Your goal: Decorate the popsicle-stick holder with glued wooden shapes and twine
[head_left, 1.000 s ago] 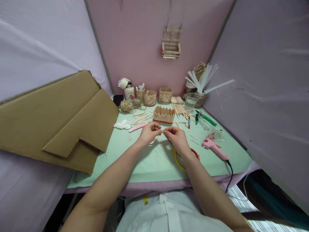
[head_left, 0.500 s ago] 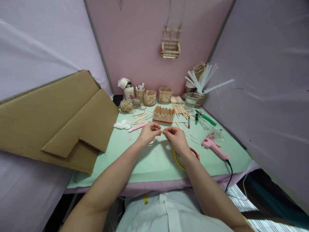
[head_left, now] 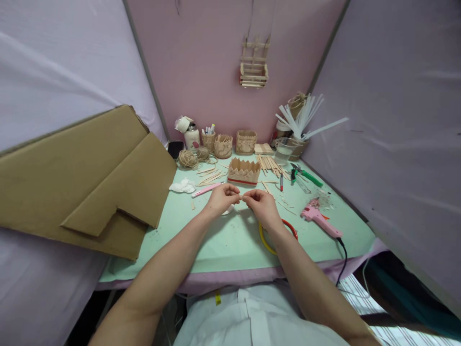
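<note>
From my remote post, I see the left hand (head_left: pixel 224 198) and right hand (head_left: pixel 262 206) pinched on a tiny pale sliver (head_left: pixel 241 197) between them, near the zigzag-rimmed box (head_left: pixel 244 174), presumably steadying it from both ends, the pink glue gun (head_left: pixel 321 222) lying within reach.

Back wall (head_left: pixel 201 62) — pink | side drapes (head_left: pixel 396 120) — pale lilac | tabletop (head_left: pixel 230 247), mint green

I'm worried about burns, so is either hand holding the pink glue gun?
No, the pink glue gun lies on the table, apart from both the right hand and the left hand.
</note>
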Tool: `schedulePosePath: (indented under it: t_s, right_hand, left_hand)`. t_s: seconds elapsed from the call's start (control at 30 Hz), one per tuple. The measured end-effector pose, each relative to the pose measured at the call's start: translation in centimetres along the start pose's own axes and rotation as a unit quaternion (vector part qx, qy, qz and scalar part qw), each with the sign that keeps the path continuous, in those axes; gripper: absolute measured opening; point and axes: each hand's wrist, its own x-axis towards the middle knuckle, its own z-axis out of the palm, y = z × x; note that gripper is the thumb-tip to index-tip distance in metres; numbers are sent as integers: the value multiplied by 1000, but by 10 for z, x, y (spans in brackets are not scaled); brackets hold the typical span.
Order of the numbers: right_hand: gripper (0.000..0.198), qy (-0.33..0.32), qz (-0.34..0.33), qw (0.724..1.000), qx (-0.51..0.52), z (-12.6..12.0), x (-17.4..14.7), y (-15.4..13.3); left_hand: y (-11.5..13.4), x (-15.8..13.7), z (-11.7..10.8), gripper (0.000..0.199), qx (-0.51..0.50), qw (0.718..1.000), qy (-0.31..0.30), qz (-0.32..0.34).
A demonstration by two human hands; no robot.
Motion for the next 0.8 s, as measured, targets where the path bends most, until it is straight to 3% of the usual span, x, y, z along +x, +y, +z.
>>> schedulePosePath:
  t_s: [0.27,0.57,0.8]
  right_hand:
    - [32,-24,3,999,35,-10,4,3]
    - [26,-41,7,999,0,-10,5,6]
    - [30,-41,27,999,14,-13,6,7]
  left_hand:
    - [-13,8,-2,27,-49,999,4,14]
    - [-9,5,0,27,-39,999,-12,2]
    - [-12,6,-2,26,44,999,-26,-5]
